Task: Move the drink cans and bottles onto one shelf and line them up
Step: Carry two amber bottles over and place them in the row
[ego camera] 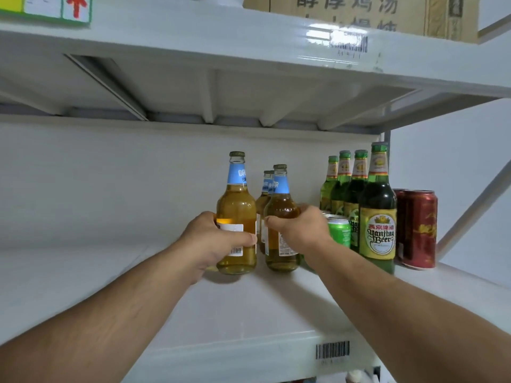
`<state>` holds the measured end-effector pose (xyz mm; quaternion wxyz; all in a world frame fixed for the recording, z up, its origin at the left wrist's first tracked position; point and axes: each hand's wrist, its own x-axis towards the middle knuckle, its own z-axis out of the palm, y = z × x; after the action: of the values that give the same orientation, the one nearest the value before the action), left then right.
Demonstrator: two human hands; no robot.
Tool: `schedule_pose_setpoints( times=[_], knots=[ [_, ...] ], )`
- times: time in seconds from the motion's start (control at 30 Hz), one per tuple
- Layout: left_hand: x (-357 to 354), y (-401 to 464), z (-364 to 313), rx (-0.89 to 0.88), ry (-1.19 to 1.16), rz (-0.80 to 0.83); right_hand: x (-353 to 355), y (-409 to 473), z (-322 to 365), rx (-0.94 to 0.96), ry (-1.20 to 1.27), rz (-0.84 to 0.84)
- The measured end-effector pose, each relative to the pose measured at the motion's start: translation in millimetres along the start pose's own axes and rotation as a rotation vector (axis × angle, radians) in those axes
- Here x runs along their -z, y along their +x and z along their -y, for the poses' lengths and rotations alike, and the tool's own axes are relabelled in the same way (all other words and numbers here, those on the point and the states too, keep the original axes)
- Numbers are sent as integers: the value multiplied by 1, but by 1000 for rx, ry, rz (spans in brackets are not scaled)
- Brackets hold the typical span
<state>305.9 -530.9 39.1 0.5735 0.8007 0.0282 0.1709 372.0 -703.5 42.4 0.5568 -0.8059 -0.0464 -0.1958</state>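
On the white shelf (83,275), my left hand (213,241) grips an amber bottle with a blue neck label (236,205), standing upright. My right hand (300,228) wraps a second amber bottle (280,200) just to its right. Behind that one stand more amber bottles (266,189), partly hidden. Further right is a row of several green Yanjing beer bottles (377,217), with a green can (339,230) in front of them next to my right hand. Two dark red cans (420,228) stand at the far right.
The shelf above (249,45) hangs low over the bottle tops and carries a brown cardboard box (359,15). A diagonal brace (475,205) crosses at the right end. Barcode stickers (332,350) mark the shelf edges. A white wall backs the shelf.
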Motion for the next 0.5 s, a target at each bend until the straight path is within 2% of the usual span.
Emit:
schedule_pose_setpoints(
  times=[0.5],
  knots=[
    [-7, 14, 21, 44, -4, -8, -17, 22, -13, -43, 33, -16]
  ],
)
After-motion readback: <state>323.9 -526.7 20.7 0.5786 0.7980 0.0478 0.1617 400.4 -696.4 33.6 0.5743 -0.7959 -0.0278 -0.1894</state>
